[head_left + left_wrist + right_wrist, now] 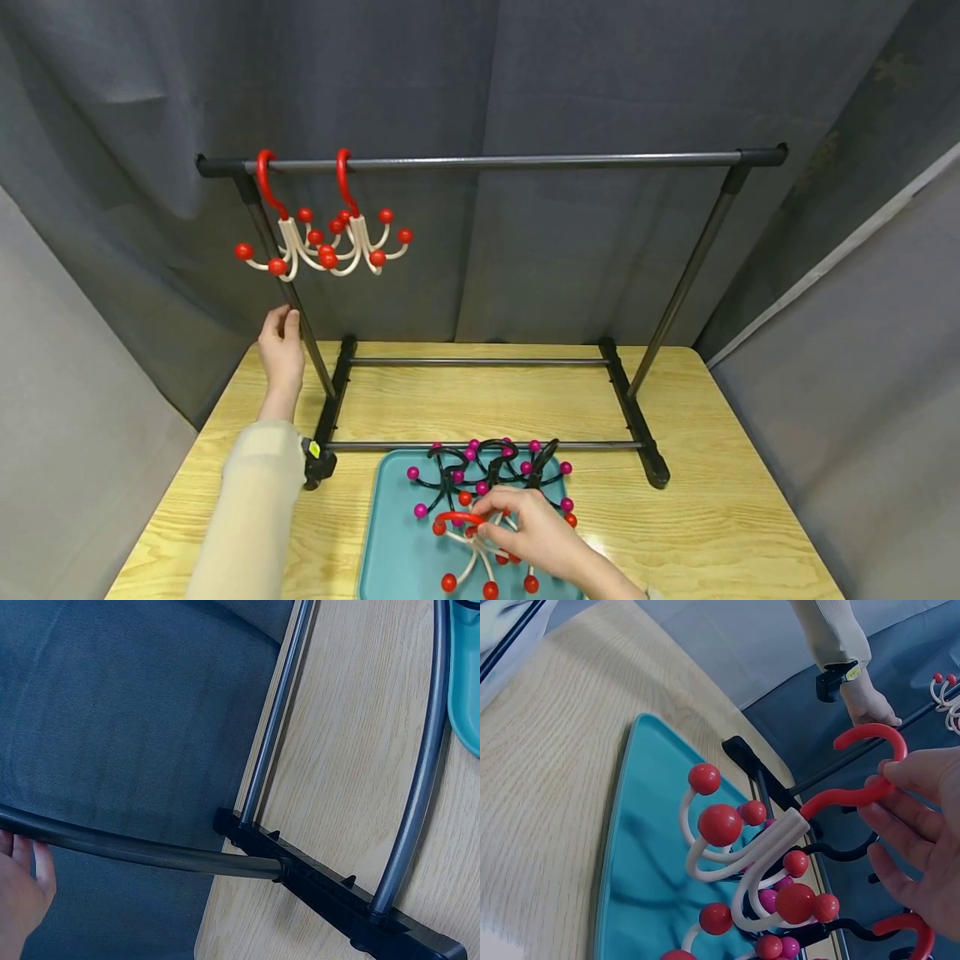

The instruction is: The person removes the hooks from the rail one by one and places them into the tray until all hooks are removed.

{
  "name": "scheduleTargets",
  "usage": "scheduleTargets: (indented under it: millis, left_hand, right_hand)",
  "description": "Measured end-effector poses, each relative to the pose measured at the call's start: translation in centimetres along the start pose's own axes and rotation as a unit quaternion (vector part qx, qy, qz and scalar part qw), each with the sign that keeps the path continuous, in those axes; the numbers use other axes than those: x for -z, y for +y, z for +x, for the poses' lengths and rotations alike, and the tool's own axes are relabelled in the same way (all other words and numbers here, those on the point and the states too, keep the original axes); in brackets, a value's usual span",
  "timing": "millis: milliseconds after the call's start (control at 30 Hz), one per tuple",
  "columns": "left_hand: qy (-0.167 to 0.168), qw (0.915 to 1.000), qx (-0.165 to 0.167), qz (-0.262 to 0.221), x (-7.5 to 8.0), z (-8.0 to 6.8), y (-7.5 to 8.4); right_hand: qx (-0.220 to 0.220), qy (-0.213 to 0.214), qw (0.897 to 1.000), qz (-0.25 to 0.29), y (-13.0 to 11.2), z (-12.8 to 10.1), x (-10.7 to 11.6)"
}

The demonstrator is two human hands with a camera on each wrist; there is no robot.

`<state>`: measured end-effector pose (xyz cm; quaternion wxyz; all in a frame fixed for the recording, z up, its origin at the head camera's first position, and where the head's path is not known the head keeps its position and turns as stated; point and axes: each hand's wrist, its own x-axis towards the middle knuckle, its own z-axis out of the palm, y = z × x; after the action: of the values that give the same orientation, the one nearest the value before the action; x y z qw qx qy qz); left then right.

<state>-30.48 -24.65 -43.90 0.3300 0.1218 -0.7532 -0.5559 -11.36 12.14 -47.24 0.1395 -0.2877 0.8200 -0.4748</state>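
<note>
My right hand (536, 533) pinches the red hook of a white multi-arm hanger (765, 847) with red ball tips, tilted over the teal tray (390, 533). Behind it on the tray lie several black hangers (495, 471) with magenta balls; another red hook (911, 930) shows below my right hand in the right wrist view. At the left side of the metal rack, my left hand (281, 354) holds the slanted upright post (150, 849) with its fingertips. Two white hangers hang by red hooks from the rack's top bar (540, 162): one at the left end (288, 233), another beside it (358, 237).
The rack stands on black feet (648, 450) on a wood-grain table (720, 500). Its lower front bar (352, 447) runs along the tray's far edge. Grey curtains (600, 75) enclose the back and sides.
</note>
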Motion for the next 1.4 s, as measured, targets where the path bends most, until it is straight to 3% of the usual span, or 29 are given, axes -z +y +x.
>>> scheduleTargets:
  millis: [400, 700, 1100, 1400]
  left_hand:
    - [0.002, 1.0000, -0.006, 0.000, 0.0, -0.1, -0.1]
    - [0.004, 0.9999, -0.012, 0.000, 0.0, -0.1, -0.1]
    - [0.004, 1.0000, -0.007, 0.005, 0.0, -0.1, -0.2]
    - [0.001, 1.0000, 0.000, 0.003, 0.0, 0.1, -0.4]
  right_hand:
    - [-0.031, 0.023, 0.997, -0.069, -0.4, 0.1, 0.3]
    - [-0.024, 0.035, 0.991, -0.129, 0.0, 0.0, 0.6]
    - [-0.044, 0.011, 0.985, -0.169, 0.5, 0.1, 0.6]
    - [-0.023, 0.017, 0.983, -0.181, 0.9, 0.2, 0.5]
